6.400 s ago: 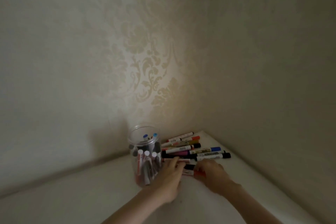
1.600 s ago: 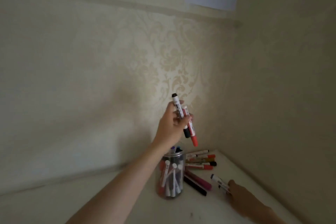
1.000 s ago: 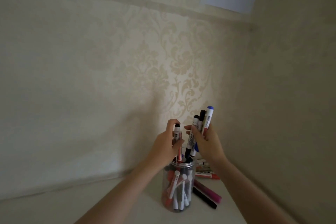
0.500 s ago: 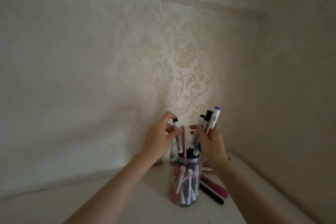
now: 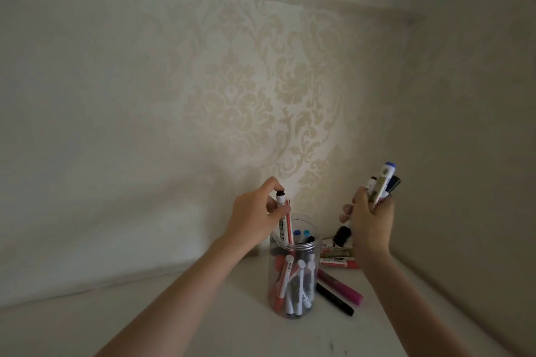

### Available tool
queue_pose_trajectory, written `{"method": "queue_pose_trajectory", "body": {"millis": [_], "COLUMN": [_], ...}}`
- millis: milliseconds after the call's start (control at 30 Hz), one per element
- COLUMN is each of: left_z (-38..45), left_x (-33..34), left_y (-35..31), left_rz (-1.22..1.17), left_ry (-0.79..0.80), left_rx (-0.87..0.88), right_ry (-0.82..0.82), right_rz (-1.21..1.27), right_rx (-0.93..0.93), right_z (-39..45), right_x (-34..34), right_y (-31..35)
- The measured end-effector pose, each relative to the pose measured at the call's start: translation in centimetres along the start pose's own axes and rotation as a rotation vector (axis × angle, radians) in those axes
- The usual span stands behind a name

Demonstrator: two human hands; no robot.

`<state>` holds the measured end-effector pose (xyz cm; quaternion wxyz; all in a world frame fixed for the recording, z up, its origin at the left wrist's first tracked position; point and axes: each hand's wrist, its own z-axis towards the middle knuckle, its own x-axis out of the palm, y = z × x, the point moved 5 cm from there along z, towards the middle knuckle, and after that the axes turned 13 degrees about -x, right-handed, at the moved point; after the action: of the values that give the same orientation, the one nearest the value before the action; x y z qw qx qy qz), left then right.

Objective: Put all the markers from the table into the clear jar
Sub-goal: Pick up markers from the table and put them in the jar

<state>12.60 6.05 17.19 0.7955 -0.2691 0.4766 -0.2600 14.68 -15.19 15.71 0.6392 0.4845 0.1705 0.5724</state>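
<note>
One head-worn view looks forward and down, close over the table (image 5: 203, 313) corner.

Wallpaper (image 5: 232, 95): cream, pale damask pattern. Tabletop (image 5: 203, 327): off-white. Clear jar (image 5: 291, 284): red, black, white, blue markers. At its 3 o'clock: magenta marker (image 5: 340, 287), black marker (image 5: 335, 300).

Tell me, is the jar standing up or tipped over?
Standing up. The clear jar sits on its base with its open mouth facing upward.

Jar (image 5: 293, 275) on table (image 5: 203, 313); loose markers (image 5: 339, 287) right of jar; hands above, left (image 5: 255, 217) over mouth, right (image 5: 369, 220) beside.
</note>
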Motion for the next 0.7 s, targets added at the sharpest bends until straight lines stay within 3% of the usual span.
{"method": "queue_pose_trajectory", "body": {"millis": [133,200,367,500,600,700], "left_z": [0.2,0.3,-0.7,-1.3,-2.3,-3.5], "left_x": [1.5,1.9,3.6,1.5,1.7,1.7], "left_y": [1.2,1.2,0.8,0.7,-0.6,-1.8], "left_rz": [0.124,0.197,0.372,0.143,0.099,0.058], "left_ry": [-0.015,-0.019,0.204,0.109,0.297,0.320], "left_rx": [0.032,0.060,0.045,0.025,0.093,0.165], "right_ry": [0.349,0.482,0.572,0.679,0.710,0.704], "right_rz": [-0.318,-0.455,-0.489,-0.518,-0.520,-0.528], "right_rx": [0.267,0.291,0.289,0.245,0.239,0.241], "right_z": [-0.8,-2.0,-2.8,-2.5,-2.5,-2.3], "right_x": [-1.0,-1.1,0.0,-0.1,-0.9,-1.8], "right_y": [-3.2,-4.5,-5.5,-4.7,-3.8,-3.5]}}
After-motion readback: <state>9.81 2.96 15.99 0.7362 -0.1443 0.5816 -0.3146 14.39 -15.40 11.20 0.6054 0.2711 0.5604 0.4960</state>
